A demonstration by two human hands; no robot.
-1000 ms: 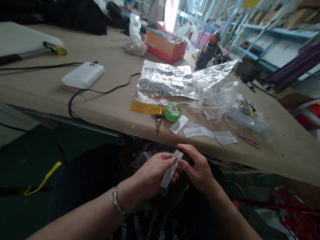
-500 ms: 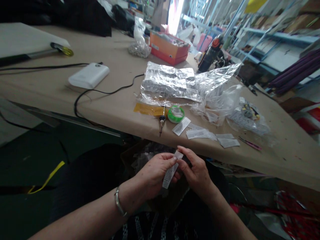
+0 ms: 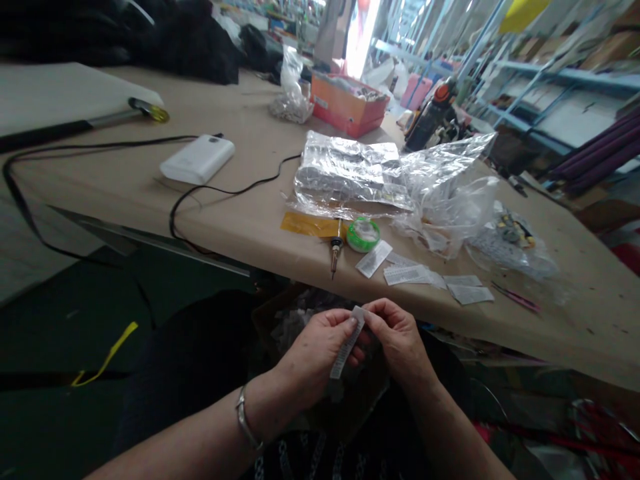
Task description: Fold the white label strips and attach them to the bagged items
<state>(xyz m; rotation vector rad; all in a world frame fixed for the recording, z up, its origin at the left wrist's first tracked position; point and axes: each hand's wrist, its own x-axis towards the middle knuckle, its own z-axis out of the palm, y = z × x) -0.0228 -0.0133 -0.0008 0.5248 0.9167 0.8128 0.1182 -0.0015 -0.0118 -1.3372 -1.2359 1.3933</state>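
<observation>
My left hand [image 3: 313, 350] is closed, with thumb and fingers gripping a narrow white printed label [image 3: 343, 355] over my lap. At the label's upper end, the fingertips of my right hand [image 3: 400, 340] are pinched together on its edge. On the table edge beyond lie several similar printed labels [image 3: 413, 275]. To their left are a green round tub [image 3: 363, 235] and a thin pen-like tool with a metal tip [image 3: 336, 253], which resembles a soldering iron. Pink tweezers [image 3: 517, 297] rest to the right.
A box [image 3: 264, 317] with clear scraps sits under the table edge. On the table [image 3: 250, 227] are crinkled clear plastic [image 3: 350, 170], an amber film strip [image 3: 307, 225], a white power bank [image 3: 197, 160], a black cable [image 3: 240, 191] and an orange box [image 3: 345, 107].
My right fingertips have curled in and shifted to the label's upper right edge. The label's top, bent before, now lies straighter. The view has shifted slightly left.
</observation>
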